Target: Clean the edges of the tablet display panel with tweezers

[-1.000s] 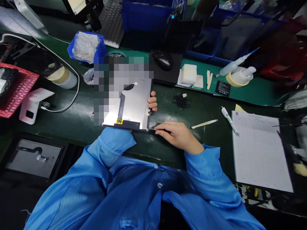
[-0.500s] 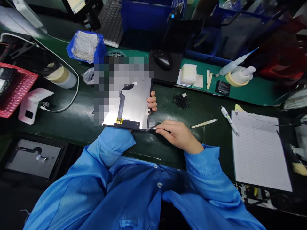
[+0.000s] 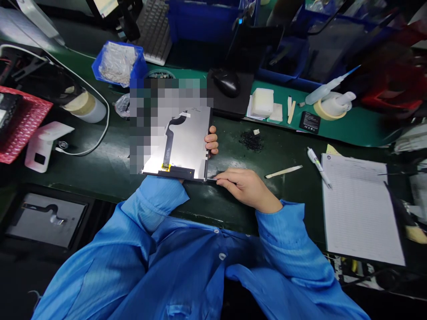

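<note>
A tablet-sized display panel (image 3: 188,146) is held tilted above the bench, its silvery back facing me. A black ribbon cable (image 3: 168,144) runs down that back to a yellow-edged connector. My left hand (image 3: 211,141) supports the panel from beneath, with its fingers curled round the right edge; the palm is hidden. At the panel's lower right corner, my right hand (image 3: 245,186) pinches a thin metal tool (image 3: 211,179), probably tweezers. The tool's tip touches the corner. Part of the panel's upper left is blurred out.
Black scraps (image 3: 251,140) lie right of the panel, near a pale flat stick (image 3: 283,172). A clipboard sheet (image 3: 363,209) with a pen (image 3: 319,166) is at the right. Behind are a mouse (image 3: 227,83) and a blue bin (image 3: 120,64). Another panel (image 3: 46,220) rests at lower left.
The panel has tilted very slightly, so the glare on its back has shifted. Both hands stay in nearly the same place, with the tool still at the corner.
</note>
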Demonstrator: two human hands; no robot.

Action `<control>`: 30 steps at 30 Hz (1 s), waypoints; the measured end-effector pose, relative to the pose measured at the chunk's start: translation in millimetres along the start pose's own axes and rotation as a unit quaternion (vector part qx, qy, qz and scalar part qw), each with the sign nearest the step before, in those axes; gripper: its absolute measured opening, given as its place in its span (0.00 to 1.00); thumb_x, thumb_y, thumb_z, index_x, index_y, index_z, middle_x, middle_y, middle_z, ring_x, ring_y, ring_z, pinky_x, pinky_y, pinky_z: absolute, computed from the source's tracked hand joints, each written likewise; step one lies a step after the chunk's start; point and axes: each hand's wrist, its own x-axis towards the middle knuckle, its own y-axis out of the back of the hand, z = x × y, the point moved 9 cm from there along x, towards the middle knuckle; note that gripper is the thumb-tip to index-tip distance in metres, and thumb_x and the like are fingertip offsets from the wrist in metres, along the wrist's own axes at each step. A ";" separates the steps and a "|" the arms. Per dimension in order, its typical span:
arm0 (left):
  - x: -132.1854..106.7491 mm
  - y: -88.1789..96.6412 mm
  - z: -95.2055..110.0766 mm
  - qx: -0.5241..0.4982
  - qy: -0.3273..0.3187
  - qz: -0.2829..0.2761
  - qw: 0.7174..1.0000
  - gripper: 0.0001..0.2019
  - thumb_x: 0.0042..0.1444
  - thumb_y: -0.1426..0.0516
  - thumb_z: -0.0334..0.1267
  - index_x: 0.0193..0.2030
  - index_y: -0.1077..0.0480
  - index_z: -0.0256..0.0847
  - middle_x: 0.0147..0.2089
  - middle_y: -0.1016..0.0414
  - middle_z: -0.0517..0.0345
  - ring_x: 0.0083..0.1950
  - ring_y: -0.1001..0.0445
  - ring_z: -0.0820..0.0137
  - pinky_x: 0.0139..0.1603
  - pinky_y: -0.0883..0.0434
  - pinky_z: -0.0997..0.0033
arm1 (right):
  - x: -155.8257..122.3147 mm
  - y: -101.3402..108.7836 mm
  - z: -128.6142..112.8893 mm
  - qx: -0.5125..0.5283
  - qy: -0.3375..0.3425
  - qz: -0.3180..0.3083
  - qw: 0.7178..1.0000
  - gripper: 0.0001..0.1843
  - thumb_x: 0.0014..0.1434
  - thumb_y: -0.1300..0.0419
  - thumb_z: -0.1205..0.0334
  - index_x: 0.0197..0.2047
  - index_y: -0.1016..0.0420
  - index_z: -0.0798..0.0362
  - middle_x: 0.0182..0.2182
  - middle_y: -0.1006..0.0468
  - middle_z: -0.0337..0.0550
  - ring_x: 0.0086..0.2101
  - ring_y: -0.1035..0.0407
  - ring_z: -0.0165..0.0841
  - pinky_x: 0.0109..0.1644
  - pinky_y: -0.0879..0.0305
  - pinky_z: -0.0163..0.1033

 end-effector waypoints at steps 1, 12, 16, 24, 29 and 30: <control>-0.3 0.5 -0.3 -0.001 -0.001 0.003 1.000 0.14 0.71 0.56 0.45 0.41 0.36 0.41 0.26 0.41 0.61 0.22 0.38 0.74 0.27 0.32 0.74 | -0.6 0.4 2.0 0.007 -0.012 0.006 1.000 0.10 0.72 0.40 0.59 0.45 0.17 0.49 0.36 0.15 0.42 0.34 0.21 0.35 0.39 0.27 0.38; 5.0 2.8 -1.4 0.001 0.002 0.005 1.000 0.14 0.72 0.57 0.43 0.39 0.37 0.40 0.25 0.43 0.61 0.21 0.41 0.74 0.27 0.34 0.74 | 0.9 2.2 -4.4 -0.012 0.017 0.004 1.000 0.12 0.73 0.42 0.60 0.45 0.16 0.50 0.37 0.15 0.45 0.36 0.21 0.36 0.41 0.26 0.40; 6.3 5.4 -0.2 -0.002 0.004 0.005 1.000 0.13 0.71 0.55 0.43 0.39 0.36 0.41 0.25 0.43 0.61 0.22 0.41 0.73 0.27 0.35 0.73 | -1.7 0.2 1.7 0.011 -0.022 0.008 1.000 0.10 0.71 0.40 0.57 0.45 0.17 0.49 0.35 0.15 0.42 0.32 0.22 0.34 0.38 0.27 0.38; 11.1 11.4 -0.1 0.003 0.003 0.006 1.000 0.12 0.71 0.55 0.42 0.39 0.36 0.41 0.25 0.42 0.62 0.21 0.40 0.74 0.27 0.34 0.73 | -0.9 0.7 -3.9 -0.008 0.016 0.008 1.000 0.10 0.72 0.40 0.59 0.44 0.17 0.50 0.37 0.15 0.44 0.36 0.21 0.36 0.41 0.27 0.39; 9.6 7.4 0.8 0.005 -0.005 -0.011 1.000 0.15 0.72 0.57 0.44 0.38 0.36 0.40 0.25 0.42 0.61 0.22 0.41 0.74 0.27 0.34 0.73 | -0.7 -3.0 -2.4 -0.013 0.003 0.000 1.000 0.12 0.73 0.42 0.59 0.44 0.17 0.50 0.36 0.15 0.43 0.34 0.21 0.35 0.39 0.28 0.39; 8.1 5.8 1.3 0.005 -0.006 -0.011 1.000 0.15 0.72 0.57 0.44 0.38 0.36 0.40 0.25 0.42 0.61 0.22 0.41 0.74 0.27 0.34 0.73 | -1.0 -3.2 -1.1 -0.003 -0.008 0.006 1.000 0.10 0.72 0.41 0.58 0.44 0.17 0.49 0.35 0.15 0.42 0.34 0.21 0.35 0.38 0.27 0.38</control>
